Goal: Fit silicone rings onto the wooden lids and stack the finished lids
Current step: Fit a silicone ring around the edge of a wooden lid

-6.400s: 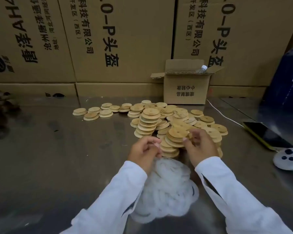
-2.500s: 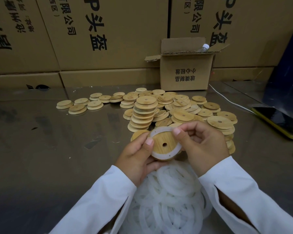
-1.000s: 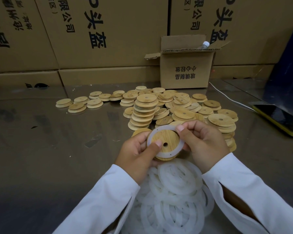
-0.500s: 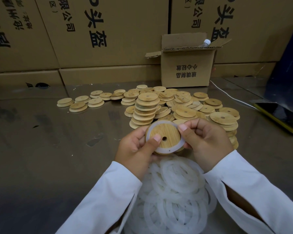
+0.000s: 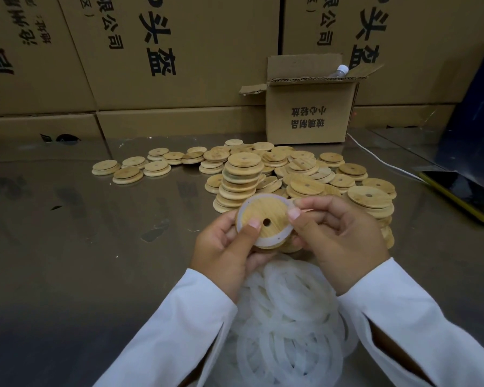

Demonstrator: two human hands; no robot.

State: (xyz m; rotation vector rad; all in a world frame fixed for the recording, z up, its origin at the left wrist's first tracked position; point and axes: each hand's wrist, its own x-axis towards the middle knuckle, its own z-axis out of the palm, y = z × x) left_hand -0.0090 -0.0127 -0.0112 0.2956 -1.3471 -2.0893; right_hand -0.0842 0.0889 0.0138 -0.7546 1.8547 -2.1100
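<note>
Just below the middle of the frame the person held one round wooden lid [image 5: 266, 212] up over the bench [image 5: 81, 247] between both hands, its flat face with the small hole turned toward them. A whitish ring [image 5: 266, 242] sat around its rim, widest along the lower edge. The left hand [image 5: 224, 247] gripped the lid from the lower left, thumb pressed on the wood beside the hole and fingers curled behind. The right hand [image 5: 338, 241] gripped it from the right, thumb tip on the ring's edge and fingers folded in close. Both wrists came out of white sleeves [image 5: 179, 325]. Beneath the hands, toward the bottom centre, lay a loose heap of rings [image 5: 288, 317]. Behind the hands the wooden lids spread across the middle of the frame: a tall stack [image 5: 242, 180] just above the held lid, a second stack [image 5: 370, 199] to the right of the right hand, and a few flat pairs [image 5: 129, 170] trailing off to the left. A small open carton [image 5: 309, 113] stood at the back, a bottle cap [image 5: 342, 70] poking over its rim, against a wall of large printed cartons [image 5: 165, 51]. At the right edge a phone [image 5: 464, 191] lay flat, with a white cable [image 5: 380, 160] running near it.
</note>
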